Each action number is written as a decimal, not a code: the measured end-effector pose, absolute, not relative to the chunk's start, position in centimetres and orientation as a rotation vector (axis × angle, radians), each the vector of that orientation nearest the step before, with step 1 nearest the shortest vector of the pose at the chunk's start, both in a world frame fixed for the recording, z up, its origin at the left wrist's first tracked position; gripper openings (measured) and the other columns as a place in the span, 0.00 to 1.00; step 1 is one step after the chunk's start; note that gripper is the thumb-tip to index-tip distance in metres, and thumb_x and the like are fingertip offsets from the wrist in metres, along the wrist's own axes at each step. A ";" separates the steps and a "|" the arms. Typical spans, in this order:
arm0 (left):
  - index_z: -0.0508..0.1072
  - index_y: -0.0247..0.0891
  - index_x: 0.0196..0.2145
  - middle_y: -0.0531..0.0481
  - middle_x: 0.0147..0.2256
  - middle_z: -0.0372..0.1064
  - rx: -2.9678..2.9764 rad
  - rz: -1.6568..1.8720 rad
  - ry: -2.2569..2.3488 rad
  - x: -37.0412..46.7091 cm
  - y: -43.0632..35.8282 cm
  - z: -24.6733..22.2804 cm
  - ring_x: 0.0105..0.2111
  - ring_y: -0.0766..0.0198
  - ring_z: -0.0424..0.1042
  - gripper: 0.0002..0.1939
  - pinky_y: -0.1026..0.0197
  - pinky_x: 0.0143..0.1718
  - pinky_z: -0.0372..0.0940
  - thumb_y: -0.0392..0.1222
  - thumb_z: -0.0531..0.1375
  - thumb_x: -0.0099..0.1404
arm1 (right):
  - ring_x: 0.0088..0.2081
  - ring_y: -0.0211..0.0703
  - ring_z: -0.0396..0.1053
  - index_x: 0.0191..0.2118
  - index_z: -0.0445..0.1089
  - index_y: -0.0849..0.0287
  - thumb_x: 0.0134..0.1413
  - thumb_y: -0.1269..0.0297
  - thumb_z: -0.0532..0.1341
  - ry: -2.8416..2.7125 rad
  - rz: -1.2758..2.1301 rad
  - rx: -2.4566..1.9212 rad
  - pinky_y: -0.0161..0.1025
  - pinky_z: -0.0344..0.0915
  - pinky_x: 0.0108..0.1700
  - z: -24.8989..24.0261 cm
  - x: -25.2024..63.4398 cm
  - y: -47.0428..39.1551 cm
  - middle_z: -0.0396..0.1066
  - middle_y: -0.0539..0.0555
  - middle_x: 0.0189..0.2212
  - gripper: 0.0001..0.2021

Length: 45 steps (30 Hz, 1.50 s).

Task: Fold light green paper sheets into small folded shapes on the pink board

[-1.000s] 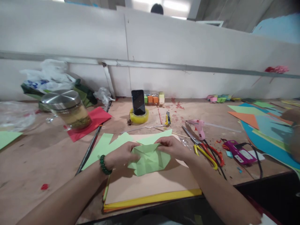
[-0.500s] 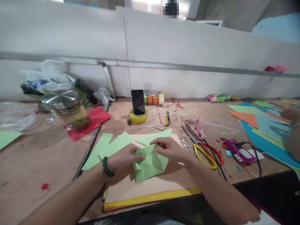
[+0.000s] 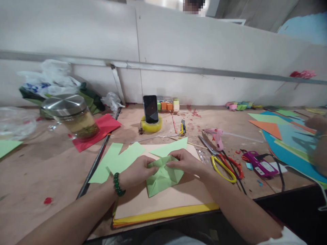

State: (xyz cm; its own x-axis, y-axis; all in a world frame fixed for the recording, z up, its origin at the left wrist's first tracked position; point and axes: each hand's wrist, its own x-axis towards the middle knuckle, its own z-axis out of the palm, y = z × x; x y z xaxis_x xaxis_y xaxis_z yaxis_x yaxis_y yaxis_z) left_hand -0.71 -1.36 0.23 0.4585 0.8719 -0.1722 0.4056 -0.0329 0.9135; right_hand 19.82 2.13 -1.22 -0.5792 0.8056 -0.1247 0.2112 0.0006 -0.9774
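A creased light green paper is held between both hands above a stack of peach and yellow sheets. My left hand pinches its upper left edge, thumb on top; a green bead bracelet is on that wrist. On the upper right edge, my right hand pinches the same paper with thumb and fingers. Flat green cut pieces lie behind my left hand, and another green piece lies just beyond the held paper.
Scissors, a pink glue gun and a purple device lie right. A phone stands in a yellow tape roll. Left, a glass jar sits on red paper. Another person's hand is far right.
The view has shifted slightly. Both hands still hold the green paper, with the fingers moved a little along its upper edge.
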 end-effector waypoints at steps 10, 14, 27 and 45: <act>0.59 0.38 0.17 0.57 0.17 0.48 1.655 0.575 1.174 -0.9 -1.3 0.1 0.20 0.70 0.48 0.13 0.66 0.21 0.47 0.47 0.55 0.52 | 0.30 0.42 0.70 0.34 0.80 0.60 0.43 0.67 0.61 -1.934 1.532 -0.935 0.35 0.64 0.33 -1.0 20.1 2.4 0.77 0.50 0.28 0.12; 0.58 0.39 0.16 0.58 0.16 0.48 1.658 0.586 1.178 -0.8 -1.4 0.3 0.19 0.70 0.48 0.14 0.67 0.20 0.48 0.47 0.55 0.52 | 0.36 0.45 0.72 0.38 0.79 0.58 0.43 0.71 0.57 -2.013 1.419 -0.925 0.38 0.65 0.39 -1.0 20.2 2.2 0.79 0.51 0.34 0.17; 0.64 0.38 0.19 0.55 0.19 0.58 1.742 0.667 1.238 -0.5 -1.8 -0.1 0.21 0.66 0.56 0.16 0.64 0.25 0.55 0.48 0.51 0.60 | 0.34 0.42 0.73 0.35 0.75 0.56 0.42 0.74 0.55 -1.885 1.029 -1.025 0.37 0.66 0.37 -1.2 19.5 1.7 0.76 0.51 0.30 0.14; 0.70 0.40 0.44 0.48 0.35 0.75 2.686 1.510 1.128 -1.4 -3.1 0.5 0.33 0.65 0.76 0.16 0.68 0.34 0.69 0.27 0.53 0.62 | 0.31 0.41 0.75 0.31 0.76 0.56 0.48 0.73 0.62 -1.704 0.750 -0.781 0.35 0.71 0.34 0.4 19.6 0.4 0.78 0.51 0.28 0.06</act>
